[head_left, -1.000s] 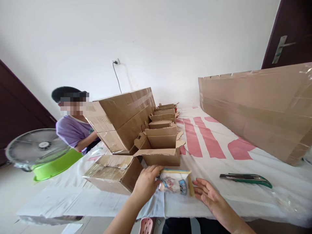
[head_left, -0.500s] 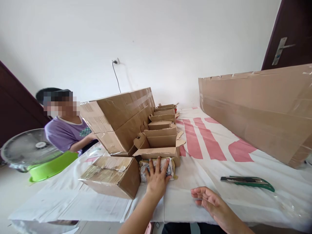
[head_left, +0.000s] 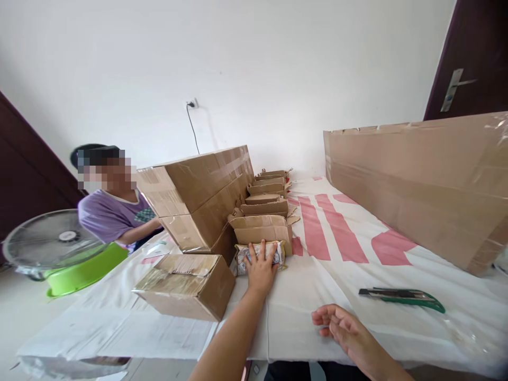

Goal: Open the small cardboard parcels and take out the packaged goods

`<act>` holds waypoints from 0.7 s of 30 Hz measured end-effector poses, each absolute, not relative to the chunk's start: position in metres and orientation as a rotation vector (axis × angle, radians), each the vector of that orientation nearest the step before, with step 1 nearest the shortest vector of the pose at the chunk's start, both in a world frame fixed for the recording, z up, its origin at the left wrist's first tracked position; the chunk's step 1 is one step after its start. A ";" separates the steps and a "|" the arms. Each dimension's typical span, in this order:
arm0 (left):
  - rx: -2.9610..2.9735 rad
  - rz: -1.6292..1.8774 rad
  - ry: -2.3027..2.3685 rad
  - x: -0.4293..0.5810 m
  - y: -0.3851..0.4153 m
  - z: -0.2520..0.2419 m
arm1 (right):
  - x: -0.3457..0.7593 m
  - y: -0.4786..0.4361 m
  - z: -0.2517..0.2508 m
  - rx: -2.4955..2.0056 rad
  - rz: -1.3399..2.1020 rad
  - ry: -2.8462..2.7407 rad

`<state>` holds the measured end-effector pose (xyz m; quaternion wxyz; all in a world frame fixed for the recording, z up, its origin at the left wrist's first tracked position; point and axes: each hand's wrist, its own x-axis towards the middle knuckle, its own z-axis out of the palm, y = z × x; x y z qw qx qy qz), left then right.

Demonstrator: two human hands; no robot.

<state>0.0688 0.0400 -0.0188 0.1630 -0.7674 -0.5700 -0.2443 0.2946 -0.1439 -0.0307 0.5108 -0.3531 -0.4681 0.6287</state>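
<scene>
My left hand lies with fingers spread on a white and yellow printed packet. That packet rests against the front of the nearest open cardboard box, whose flaps stand up. More open boxes line up behind it toward the wall. Left of my hand sits a closed small carton with tape over its top. My right hand hovers at or just over the table's near edge, fingers loosely curled and apart, holding nothing. Right of it lies a green utility knife.
A stack of taped cartons stands left of the open boxes. A long cardboard carton borders the right side of the cloth-covered table. At far left, a person in purple sits by a fan and green basin.
My left hand has slid the packet forward, away from me, and the nearest open box has shifted back with it. My right hand has stayed about where it was.
</scene>
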 end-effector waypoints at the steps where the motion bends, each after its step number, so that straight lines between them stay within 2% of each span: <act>1: -2.178 -0.716 -1.623 0.069 0.041 -0.020 | 0.295 -0.144 -0.032 -0.853 1.506 -1.133; 12: -2.290 -0.838 -1.311 0.061 0.002 -0.015 | 0.299 -0.147 -0.028 -0.868 1.515 -1.155; 17: -2.400 -0.845 -1.117 0.007 -0.046 0.040 | 0.301 -0.149 -0.027 -0.862 1.552 -1.196; 21: -2.172 -0.891 -1.570 -0.071 -0.034 0.105 | 0.300 -0.149 -0.026 -0.890 1.555 -1.179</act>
